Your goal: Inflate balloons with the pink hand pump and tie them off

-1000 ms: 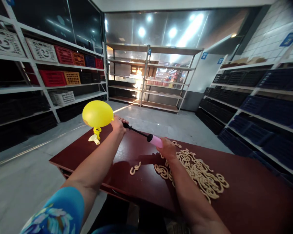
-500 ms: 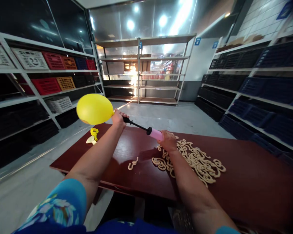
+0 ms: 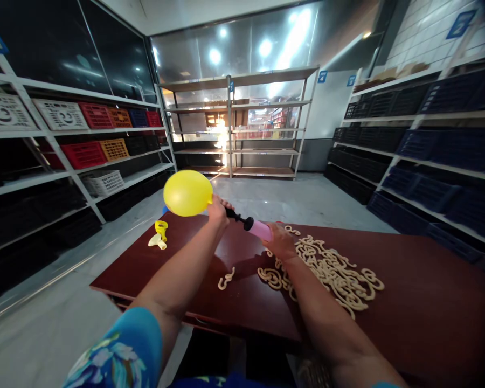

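A round, inflated yellow balloon (image 3: pixel 188 193) hangs above the far left part of the table, its neck pinched in my left hand (image 3: pixel 217 210). That hand is also closed around the black end of a hand balloon pump (image 3: pixel 260 230). My right hand (image 3: pixel 282 242) wraps the pump's pink barrel, and a short length of black rod shows between the hands. Beneath and right of my right forearm lies a heap of beige curled, rope-like pieces (image 3: pixel 331 269). Two small curled pieces (image 3: pixel 226 279) rest on the table between my arms.
Limp yellow (image 3: pixel 161 229) and cream balloons (image 3: pixel 157 242) lie at the left of the dark red table (image 3: pixel 412 291). Shelves with coloured crates (image 3: pixel 97 116) stand left, shelves with dark crates (image 3: pixel 428 145) right. A metal rack (image 3: pixel 229 129) stands behind.
My left hand has moved right with the balloon, toward my right hand. The black rod between them shows shorter than before. The camera view has shifted slightly.
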`<action>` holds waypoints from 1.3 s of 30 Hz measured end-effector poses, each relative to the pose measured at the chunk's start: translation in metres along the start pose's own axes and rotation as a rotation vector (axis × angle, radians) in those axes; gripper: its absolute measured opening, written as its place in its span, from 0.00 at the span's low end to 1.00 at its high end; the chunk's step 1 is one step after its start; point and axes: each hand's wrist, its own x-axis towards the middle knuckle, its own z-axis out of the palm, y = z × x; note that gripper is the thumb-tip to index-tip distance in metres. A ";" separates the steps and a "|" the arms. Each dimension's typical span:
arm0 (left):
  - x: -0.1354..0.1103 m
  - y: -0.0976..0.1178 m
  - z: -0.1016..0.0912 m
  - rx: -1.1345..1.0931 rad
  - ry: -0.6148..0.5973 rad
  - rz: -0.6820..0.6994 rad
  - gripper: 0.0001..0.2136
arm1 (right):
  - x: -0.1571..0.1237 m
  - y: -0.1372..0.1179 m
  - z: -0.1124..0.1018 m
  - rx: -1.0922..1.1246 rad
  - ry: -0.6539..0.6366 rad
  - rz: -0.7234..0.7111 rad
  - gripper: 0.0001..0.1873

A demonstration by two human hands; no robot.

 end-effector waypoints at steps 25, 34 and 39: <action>0.036 0.062 -0.006 -0.016 0.016 0.114 0.17 | 0.003 0.005 0.005 -0.066 0.014 0.042 0.17; -0.022 -0.035 -0.014 -0.026 0.039 -0.008 0.19 | -0.004 -0.014 -0.002 -0.002 -0.067 -0.048 0.16; 0.007 0.012 -0.012 -0.038 0.005 0.025 0.19 | -0.001 -0.007 -0.008 -0.001 -0.026 -0.016 0.18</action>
